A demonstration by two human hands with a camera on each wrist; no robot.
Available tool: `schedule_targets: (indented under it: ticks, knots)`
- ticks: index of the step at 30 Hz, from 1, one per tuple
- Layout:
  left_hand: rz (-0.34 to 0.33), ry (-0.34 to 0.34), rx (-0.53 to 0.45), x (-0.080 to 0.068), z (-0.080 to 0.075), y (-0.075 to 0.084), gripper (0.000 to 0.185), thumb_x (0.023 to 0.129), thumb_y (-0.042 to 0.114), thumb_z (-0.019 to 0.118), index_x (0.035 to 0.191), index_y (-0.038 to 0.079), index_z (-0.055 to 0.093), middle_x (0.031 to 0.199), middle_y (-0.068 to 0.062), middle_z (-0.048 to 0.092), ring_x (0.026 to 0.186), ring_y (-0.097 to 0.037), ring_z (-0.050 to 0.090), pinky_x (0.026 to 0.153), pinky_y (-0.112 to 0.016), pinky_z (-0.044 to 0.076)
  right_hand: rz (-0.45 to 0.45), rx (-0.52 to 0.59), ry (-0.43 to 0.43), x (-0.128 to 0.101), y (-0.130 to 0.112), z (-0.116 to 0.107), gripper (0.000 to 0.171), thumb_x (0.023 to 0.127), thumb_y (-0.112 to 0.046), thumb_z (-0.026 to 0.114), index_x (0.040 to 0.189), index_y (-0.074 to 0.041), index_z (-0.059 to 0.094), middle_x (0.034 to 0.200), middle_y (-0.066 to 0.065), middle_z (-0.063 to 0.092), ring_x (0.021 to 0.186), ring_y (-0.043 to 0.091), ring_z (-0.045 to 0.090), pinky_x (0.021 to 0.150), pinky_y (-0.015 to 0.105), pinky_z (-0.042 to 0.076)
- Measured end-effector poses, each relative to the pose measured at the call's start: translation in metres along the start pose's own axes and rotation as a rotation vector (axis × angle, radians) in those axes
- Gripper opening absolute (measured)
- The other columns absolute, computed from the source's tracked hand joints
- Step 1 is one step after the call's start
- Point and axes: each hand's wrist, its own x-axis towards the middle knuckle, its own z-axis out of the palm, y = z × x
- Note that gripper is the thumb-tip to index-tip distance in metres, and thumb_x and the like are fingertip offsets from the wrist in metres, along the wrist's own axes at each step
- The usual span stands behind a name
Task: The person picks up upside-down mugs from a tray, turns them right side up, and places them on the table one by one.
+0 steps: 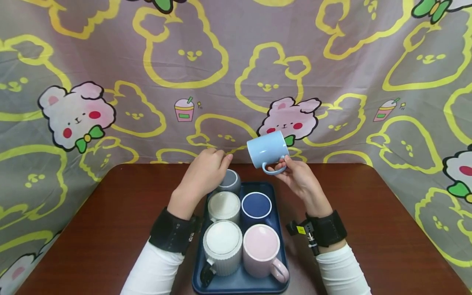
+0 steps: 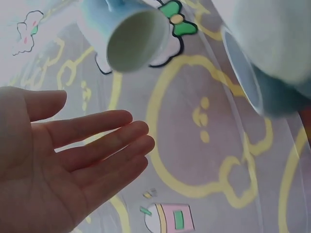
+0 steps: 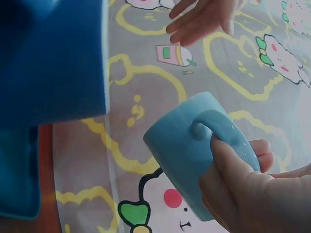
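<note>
My right hand [image 1: 296, 178] holds a light blue mug [image 1: 267, 149] by its handle, tilted on its side in the air above the far end of the tray. In the right wrist view, the fingers wrap the handle of the blue mug [image 3: 187, 145]. My left hand [image 1: 204, 172] is raised over the tray's far left, in front of a grey mug [image 1: 229, 180] that it partly hides. The left wrist view shows this hand [image 2: 77, 155] with its fingers extended and nothing in it; the blue mug's opening [image 2: 138, 41] faces toward it.
A dark blue tray [image 1: 239, 284] stands on the brown table [image 1: 110, 229]. On it are a cream mug [image 1: 224, 206], a navy mug [image 1: 256, 205], a ribbed white mug [image 1: 223, 246] and a pink mug [image 1: 261, 248], flat bases up. A patterned cloth [image 1: 221, 98] hangs behind the table.
</note>
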Motion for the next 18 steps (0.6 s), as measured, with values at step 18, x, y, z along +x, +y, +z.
schedule_targets:
  ticks: [18]
  knots:
    - [-0.061, -0.035, -0.04, 0.015, 0.012, 0.045, 0.044, 0.1, 0.038, 0.041, 0.068, 0.013, 0.059, 0.057, -0.004, 0.049, 0.054, -0.02, 0.052, 0.046, -0.031, 0.037, -0.052, 0.099, -0.08, -0.005, -0.011, 0.016, 0.023, 0.104, -0.02, 0.027, 0.111, 0.0, 0.036, 0.076, -0.001, 0.046, 0.074, 0.007, 0.051, 0.09, 0.032, 0.05]
